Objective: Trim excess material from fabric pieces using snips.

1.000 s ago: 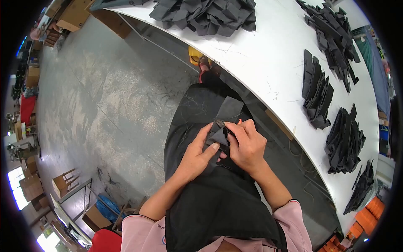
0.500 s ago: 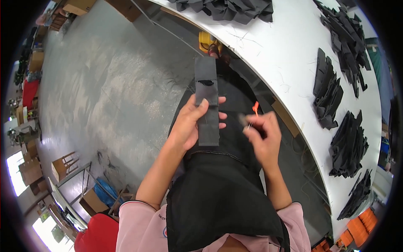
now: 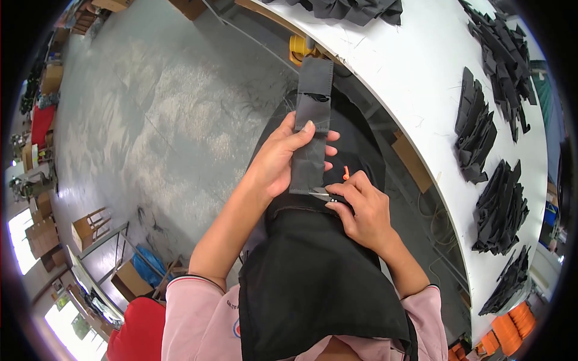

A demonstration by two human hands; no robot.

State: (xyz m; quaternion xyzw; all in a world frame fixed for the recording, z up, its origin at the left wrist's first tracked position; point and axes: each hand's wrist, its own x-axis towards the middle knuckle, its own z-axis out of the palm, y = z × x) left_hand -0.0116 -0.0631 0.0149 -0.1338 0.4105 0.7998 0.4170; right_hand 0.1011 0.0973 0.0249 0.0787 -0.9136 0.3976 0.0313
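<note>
A dark grey fabric strip point(image 3: 308, 171) lies lengthwise across the palm of my left hand point(image 3: 283, 147). My left thumb presses on its top while the fingertips show past its right edge. Black stitching or thread crosses the strip's far half. In my right hand point(image 3: 361, 207) is a small pair of thread snips point(image 3: 325, 195), pinched between thumb and fingers. Their pointed blades are at the strip's near end; whether they touch the cloth I cannot tell. An orange tag or cord point(image 3: 346, 173) sticks up beside the right fingers. Beneath both hands is a black apron point(image 3: 319, 265).
A white table point(image 3: 415, 114) curves along the right, bearing several piles of black fabric pieces point(image 3: 500, 207). Below its edge is a cardboard box point(image 3: 412, 161). A yellow object point(image 3: 298, 47) stands on the floor ahead. Orange bundles point(image 3: 512, 331) lie at lower right.
My right hand has moved left and slightly down, bringing the snips to the strip's near end. My left hand and the strip have shifted a little up and to the right.
</note>
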